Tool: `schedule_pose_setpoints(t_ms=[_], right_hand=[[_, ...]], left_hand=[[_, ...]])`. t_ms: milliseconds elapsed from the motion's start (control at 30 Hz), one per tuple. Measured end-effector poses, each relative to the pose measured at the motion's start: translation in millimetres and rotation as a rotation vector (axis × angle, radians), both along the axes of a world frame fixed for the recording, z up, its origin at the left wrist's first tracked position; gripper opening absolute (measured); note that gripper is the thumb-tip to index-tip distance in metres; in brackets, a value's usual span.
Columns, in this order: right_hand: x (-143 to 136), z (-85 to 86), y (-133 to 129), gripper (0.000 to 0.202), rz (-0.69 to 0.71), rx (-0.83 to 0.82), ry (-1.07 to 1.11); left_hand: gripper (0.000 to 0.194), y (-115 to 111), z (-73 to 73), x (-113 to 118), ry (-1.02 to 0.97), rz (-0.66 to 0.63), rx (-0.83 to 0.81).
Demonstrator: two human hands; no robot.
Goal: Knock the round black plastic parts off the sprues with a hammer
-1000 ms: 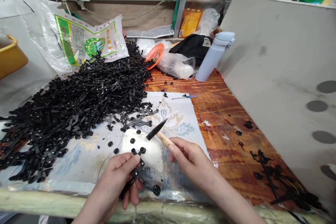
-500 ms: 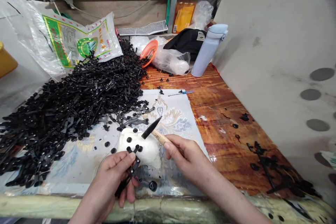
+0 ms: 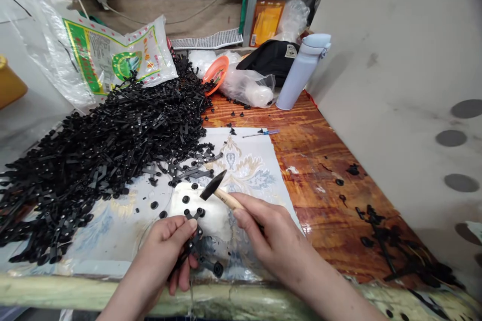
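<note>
In my right hand [image 3: 263, 225] is a small hammer [image 3: 222, 191] with a black head and a pale wooden handle; my fingers wrap round the handle. Its head hovers over a cream-white pad [image 3: 218, 225]. Pinched between thumb and fingers of my left hand [image 3: 169, 246] is a black jointed plastic part [image 3: 196, 238] with round knobs at its ends. Its upper knobs lie over the pad's near part, below the hammer head. Small black round caps [image 3: 186, 199] sit on and beside the pad. My left palm hides some of the held part.
A big heap of black jointed parts [image 3: 124, 130] fills the left side, against a printed plastic bag [image 3: 116, 57]. Behind stand a pale blue bottle [image 3: 301, 72], an orange dish [image 3: 216, 75] and a black pouch [image 3: 269, 60]. A grey board [image 3: 399, 85] borders the right; black scraps [image 3: 384, 241] lie there.
The hammer head has shifted slightly left and down, towards the part in my left hand. The held part's lower knobbed end has turned a little; my left hand stays nearly in place.
</note>
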State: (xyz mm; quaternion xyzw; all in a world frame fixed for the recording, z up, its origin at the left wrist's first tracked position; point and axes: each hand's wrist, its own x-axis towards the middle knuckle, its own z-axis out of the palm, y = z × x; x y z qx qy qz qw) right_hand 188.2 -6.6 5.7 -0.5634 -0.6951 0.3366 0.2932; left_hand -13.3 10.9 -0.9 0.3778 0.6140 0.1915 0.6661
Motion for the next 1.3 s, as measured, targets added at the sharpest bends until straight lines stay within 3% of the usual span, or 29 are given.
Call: schedule_pose_setpoints(t_ms=[167, 333, 467, 633, 767, 900, 1033, 1233, 1300], right_hand=[[5.1, 2.2, -10.4, 0.041, 0.086, 0.116, -0.144], [2.5, -2.4, -13.8, 0.054, 0.035, 0.347, -0.136], [-4.6, -2.4, -11.8, 0.047, 0.142, 0.173, -0.331], [-3.8, 2.6, -13.7, 0.051, 0.053, 0.245, -0.133], [-6.2, -2.3, -13.7, 0.047, 0.118, 0.117, -0.291], [-8.1, -3.6, -15.5, 0.045, 0.071, 0.117, -0.251], [-7.4, -2.6, -14.2, 0.043, 0.119, 0.020, -0.251], [-13.3, 15.3, 19.6, 0.015, -0.054, -0.077, 0.020], [-20.9, 17.7, 30.9, 0.007, 0.006, -0.207, 0.092]], left_hand=[[0.040, -1.5, -0.5, 3.5, 0.056, 0.002, 0.020], [0.039, -0.5, -7.7, 2.8, 0.082, -0.001, 0.004], [0.043, 0.5, -16.0, 0.0, 0.111, -0.013, 0.008], [0.042, 0.9, -16.5, -1.8, 0.135, -0.027, 0.020], [0.042, 2.8, -15.0, -1.7, 0.128, -0.054, 0.001], [0.042, 4.3, -15.5, -3.0, 0.129, -0.073, -0.007], [0.041, 4.0, -17.9, -5.6, 0.109, -0.082, -0.007], [0.038, -2.8, -13.7, -3.9, 0.158, -0.188, 0.187], [0.037, -6.1, -7.1, -2.8, 0.168, -0.281, 0.298]])
